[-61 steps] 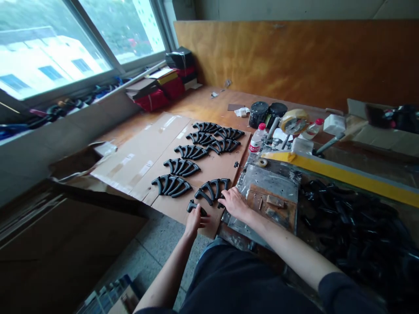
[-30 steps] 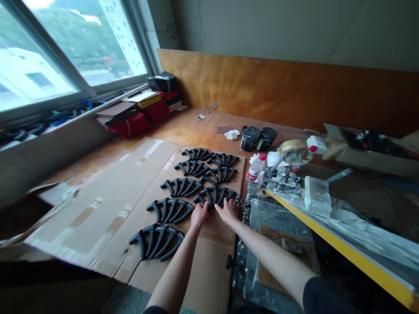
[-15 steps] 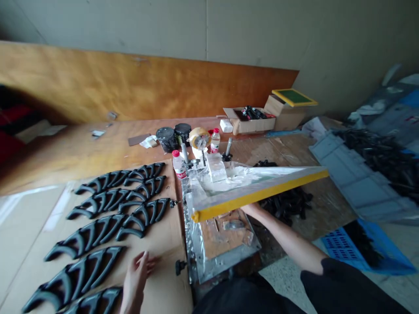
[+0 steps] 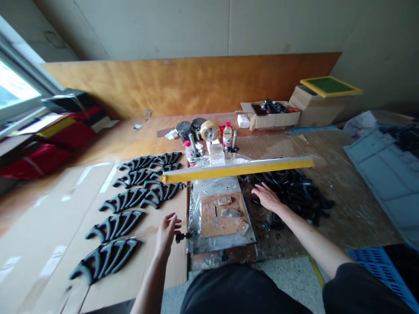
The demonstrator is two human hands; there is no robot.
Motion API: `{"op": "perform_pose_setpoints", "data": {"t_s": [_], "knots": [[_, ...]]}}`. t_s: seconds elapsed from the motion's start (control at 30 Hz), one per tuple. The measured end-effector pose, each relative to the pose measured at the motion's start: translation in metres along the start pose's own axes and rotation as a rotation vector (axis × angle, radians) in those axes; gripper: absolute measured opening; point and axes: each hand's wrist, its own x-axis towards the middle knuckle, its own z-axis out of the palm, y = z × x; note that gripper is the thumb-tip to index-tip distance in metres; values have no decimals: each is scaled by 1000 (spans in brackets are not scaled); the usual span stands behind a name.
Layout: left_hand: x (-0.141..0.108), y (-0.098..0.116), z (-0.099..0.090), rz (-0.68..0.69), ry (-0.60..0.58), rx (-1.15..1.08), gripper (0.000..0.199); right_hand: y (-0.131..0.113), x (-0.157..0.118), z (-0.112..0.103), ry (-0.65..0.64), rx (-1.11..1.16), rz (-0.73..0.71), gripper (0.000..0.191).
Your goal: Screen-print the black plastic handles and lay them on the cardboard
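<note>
While the left hand point(image 4: 166, 235), fingers loosely parted, hangs just beside a black wing knob point(image 4: 180, 237), the right hand point(image 4: 267, 197), fingers spread, sits at the edge of a heap of black moulded pieces point(image 4: 291, 192). Black arched pieces point(image 4: 124, 199) lie in rows on flattened cardboard point(image 4: 49, 218), apparently set out for separate access; a cardboard box point(image 4: 271, 122) holds more black parts.

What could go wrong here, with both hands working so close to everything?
The yellow-edged frame appears raised above the metal plate; if it dropped, it might catch the right hand working just beside it. The left hand is close to the rows of black curved parts on the cardboard, so a careless bump could knock them out of line.
</note>
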Motion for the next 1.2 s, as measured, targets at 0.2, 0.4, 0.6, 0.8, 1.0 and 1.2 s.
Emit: {"op": "perform_pose_setpoints", "data": {"t_s": [0.2, 0.4, 0.6, 0.8, 1.0, 1.2], "knots": [[-15, 2, 11, 25, -9, -1, 63, 8, -10, 10, -46, 28, 10, 39], [-18, 7, 12, 37, 13, -1, 61, -1, -4, 8, 45, 64, 39, 40], [-20, 10, 13, 30, -2, -1, 62, 12, -19, 13, -166, 32, -39, 39], [-18, 11, 10, 44, -19, 25, 65, 4, -18, 1, -29, 83, 73, 30], [-9, 40, 19, 111, -66, -16, 65, -91, -8, -19, 111, 501, 57, 31], [-7, 89, 34, 207, -129, -92, 59, -162, 19, -17, -81, 270, -9, 20]]}}
